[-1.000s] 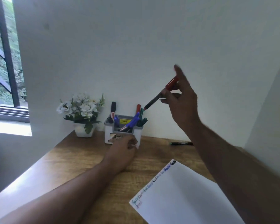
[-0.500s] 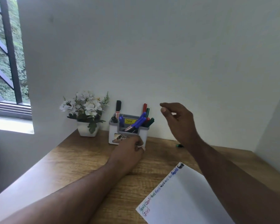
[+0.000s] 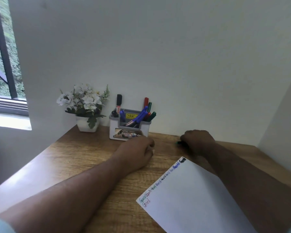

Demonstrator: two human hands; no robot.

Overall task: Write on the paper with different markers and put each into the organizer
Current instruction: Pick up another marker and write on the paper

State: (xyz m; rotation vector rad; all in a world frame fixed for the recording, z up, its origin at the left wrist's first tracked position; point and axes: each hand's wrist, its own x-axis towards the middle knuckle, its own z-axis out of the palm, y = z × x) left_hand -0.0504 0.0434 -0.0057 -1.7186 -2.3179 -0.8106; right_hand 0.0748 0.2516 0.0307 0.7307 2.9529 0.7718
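A grey-and-white organizer [image 3: 113, 130] stands against the wall, holding several markers in red, green, blue and black. White paper [image 3: 191, 199] lies at the front right, with coloured writing along its left edge. My left hand [image 3: 136, 153] rests on the desk just in front of the organizer, its fingers loosely curled and holding nothing I can see. My right hand [image 3: 197, 140] is down on the desk to the right of the organizer. Its fingers curl over a dark marker [image 3: 179, 143], of which only the green left end shows.
A white pot of white flowers [image 3: 86, 106] sits left of the organizer. The wooden desk [image 3: 74, 157] fits into a corner, with walls behind and to the right. A window is at the far left.
My right hand dropped the red marker into the organizer, then moved down and to the right onto the dark marker lying on the desk. My left hand stayed by the organizer.
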